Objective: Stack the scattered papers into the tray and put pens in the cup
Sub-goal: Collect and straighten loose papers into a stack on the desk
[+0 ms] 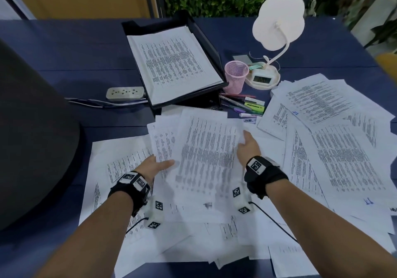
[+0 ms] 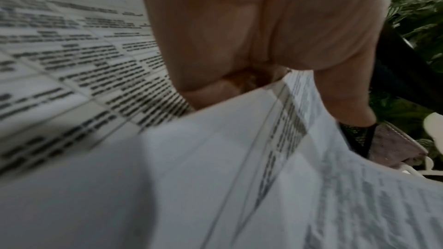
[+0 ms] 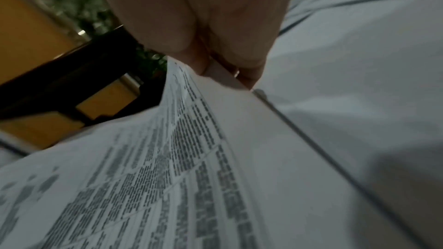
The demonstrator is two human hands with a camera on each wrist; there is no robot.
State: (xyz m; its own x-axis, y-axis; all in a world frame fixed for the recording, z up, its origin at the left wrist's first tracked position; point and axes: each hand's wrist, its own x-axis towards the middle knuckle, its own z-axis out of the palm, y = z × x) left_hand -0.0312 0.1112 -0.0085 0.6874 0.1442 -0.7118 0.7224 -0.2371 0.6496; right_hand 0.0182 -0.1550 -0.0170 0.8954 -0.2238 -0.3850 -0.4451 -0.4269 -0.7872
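Note:
Both my hands hold a bundle of printed papers (image 1: 206, 161) lifted over the blue table (image 1: 75, 48). My left hand (image 1: 163, 164) grips its left edge, thumb on top. Gripping the right edge is my right hand (image 1: 245, 143). In the left wrist view the sheets (image 2: 215, 177) sit between thumb and fingers of my left hand (image 2: 239, 35). The right wrist view shows my right hand (image 3: 203, 16) pinching the paper edge (image 3: 167, 177). The black tray (image 1: 193, 100) at the back holds a paper stack (image 1: 171, 63). Beside it stands a pink mesh cup (image 1: 236, 77), with pens and highlighters (image 1: 240, 104) lying in front of it.
More loose sheets (image 1: 333, 144) cover the right and near side of the table. A white lamp (image 1: 279, 20) with a clock base (image 1: 262, 79) stands behind the cup. A power strip (image 1: 125, 93) lies left of the tray. A large dark rounded object (image 1: 32, 138) fills the left edge.

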